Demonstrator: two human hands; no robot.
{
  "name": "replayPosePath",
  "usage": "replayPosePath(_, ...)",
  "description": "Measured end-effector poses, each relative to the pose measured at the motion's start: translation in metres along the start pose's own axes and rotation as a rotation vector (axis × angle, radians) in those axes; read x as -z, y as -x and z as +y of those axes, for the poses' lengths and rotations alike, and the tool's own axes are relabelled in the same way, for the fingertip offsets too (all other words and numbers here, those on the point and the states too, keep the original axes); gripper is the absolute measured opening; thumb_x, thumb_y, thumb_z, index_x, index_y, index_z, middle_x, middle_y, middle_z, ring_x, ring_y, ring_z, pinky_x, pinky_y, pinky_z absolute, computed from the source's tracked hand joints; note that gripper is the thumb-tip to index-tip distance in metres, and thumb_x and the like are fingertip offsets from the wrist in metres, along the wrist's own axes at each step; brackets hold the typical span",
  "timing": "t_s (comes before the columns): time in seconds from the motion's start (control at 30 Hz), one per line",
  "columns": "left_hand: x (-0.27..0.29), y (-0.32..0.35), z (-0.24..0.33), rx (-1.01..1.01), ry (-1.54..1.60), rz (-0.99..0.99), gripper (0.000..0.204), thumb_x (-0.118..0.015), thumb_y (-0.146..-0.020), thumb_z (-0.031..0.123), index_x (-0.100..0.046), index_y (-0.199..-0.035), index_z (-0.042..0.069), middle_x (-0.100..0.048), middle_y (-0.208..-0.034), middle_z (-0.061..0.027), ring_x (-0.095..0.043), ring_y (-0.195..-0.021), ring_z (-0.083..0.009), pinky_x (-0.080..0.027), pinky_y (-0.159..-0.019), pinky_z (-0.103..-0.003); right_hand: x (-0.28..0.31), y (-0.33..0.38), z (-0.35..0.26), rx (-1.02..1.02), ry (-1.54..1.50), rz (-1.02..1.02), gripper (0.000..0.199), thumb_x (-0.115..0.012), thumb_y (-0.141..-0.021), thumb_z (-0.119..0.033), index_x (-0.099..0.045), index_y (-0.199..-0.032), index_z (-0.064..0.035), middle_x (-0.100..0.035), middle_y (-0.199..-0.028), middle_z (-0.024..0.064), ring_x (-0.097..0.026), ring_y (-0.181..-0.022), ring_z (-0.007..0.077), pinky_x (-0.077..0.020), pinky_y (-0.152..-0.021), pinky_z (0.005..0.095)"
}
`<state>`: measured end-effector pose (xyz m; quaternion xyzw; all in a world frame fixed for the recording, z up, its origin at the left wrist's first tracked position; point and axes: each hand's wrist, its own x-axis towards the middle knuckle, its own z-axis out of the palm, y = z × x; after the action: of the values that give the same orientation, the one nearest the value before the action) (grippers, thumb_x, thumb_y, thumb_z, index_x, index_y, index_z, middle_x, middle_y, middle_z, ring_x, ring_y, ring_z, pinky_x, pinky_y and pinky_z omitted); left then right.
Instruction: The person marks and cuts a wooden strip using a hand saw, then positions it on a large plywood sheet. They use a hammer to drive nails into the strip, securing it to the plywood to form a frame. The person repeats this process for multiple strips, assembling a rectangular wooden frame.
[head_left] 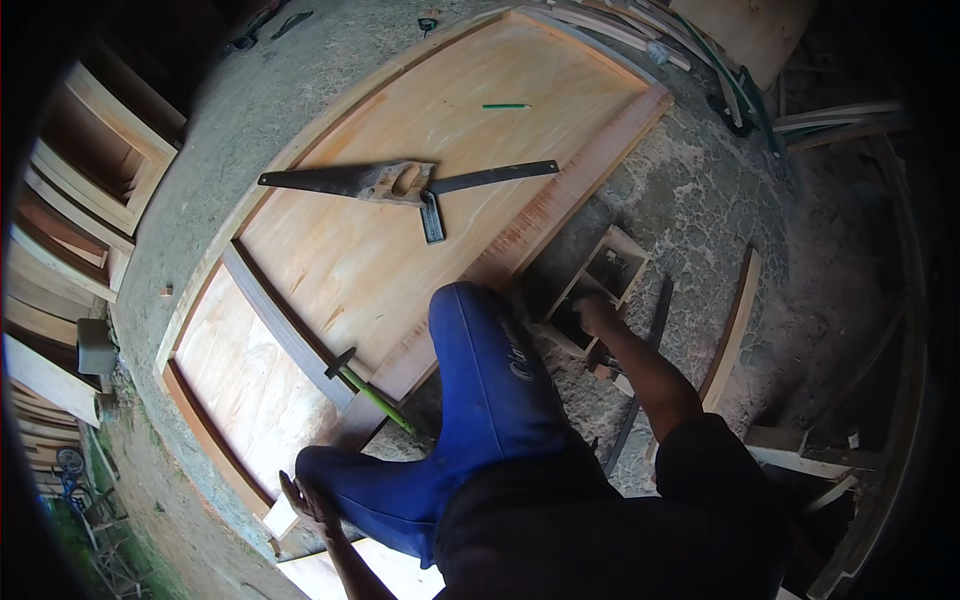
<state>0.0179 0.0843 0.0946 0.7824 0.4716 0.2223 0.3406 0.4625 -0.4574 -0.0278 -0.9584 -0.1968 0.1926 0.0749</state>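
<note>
My right hand (598,314) reaches down into a wooden box (613,238) with compartments, right of my knee. Its fingertips are hidden in the near compartment. Beside my bent left knee, my left hand (316,506) has its fingers stretched out and holds nothing. It is close to the near left corner of a large wooden panel with a raised frame (216,447). On that panel lie a handsaw (340,182), a try square (490,179) touching the saw's handle, and a green pencil (507,106). A hammer with a green handle (372,398) rests by the crosspiece.
Wooden frames (85,160) stand stacked at the left. A curved wood strip (738,315) and a dark bar (661,312) lie on the rough concrete floor (690,200) at the right. Scrap strips (630,35) are heaped at the far right.
</note>
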Motion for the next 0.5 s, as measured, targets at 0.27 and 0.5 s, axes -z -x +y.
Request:
replayPosePath(0.27,-0.009,0.012,0.004,-0.027,0.034,-0.044,0.059,-0.050,-0.106,0.034,-0.039,-0.149,-0.006,-0.045,-0.151,-0.0235,-0.043,-0.139,-0.0334,-0.031,-0.117,-0.041,-0.012,-0.017,0.030,-0.115,-0.133,-0.186,0.028,-0.066,-0.081,-0.012,-0.073,-0.107,-0.0075,-0.069,-0.112,0.0180,-0.067,-0.106,0.0355,-0.0555,-0.090,0.0449)
replayPosePath(0.5,-0.011,0.025,0.014,0.029,-0.007,-0.021,0.059,-0.050,-0.106,0.033,-0.039,-0.148,-0.007,-0.046,-0.149,-0.0252,-0.045,-0.137,-0.0347,-0.032,-0.116,-0.042,0.003,-0.008,0.001,0.176,0.232,-0.234,0.037,-0.067,-0.079,-0.014,-0.070,-0.116,-0.0140,-0.066,-0.119,0.0117,-0.067,-0.105,0.0351,-0.0566,-0.088,0.0443)
